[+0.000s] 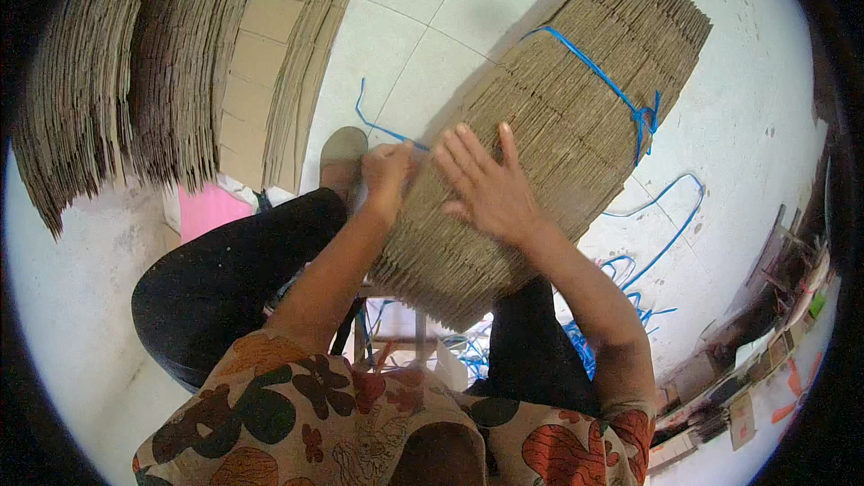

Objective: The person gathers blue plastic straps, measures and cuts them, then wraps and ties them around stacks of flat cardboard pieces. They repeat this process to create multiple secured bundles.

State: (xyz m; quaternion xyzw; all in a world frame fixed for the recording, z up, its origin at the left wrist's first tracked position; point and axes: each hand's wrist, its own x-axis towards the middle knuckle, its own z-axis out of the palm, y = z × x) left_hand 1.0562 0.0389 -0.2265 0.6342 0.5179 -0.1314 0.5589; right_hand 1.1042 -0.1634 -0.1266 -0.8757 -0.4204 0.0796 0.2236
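A long stack of folded brown cardboard (558,135) lies slantwise in front of me, its near end between my knees. Around its far part runs a blue plastic strap (589,63), knotted on the right side. My right hand (486,182) rests palm down on top of the stack with its fingers spread. At the stack's left edge my left hand (387,175) is closed on another blue strap (382,130), whose loose end sticks out up and to the left. Where this strap runs beyond the hand is hidden.
More stacks of folded cardboard (90,81) stand at the far left, near a pink item (211,211). Loose blue strap (688,202) trails over the tiled floor at right, toward a tangled pile (585,355) beside my right leg. Assorted clutter (765,342) lines the right edge.
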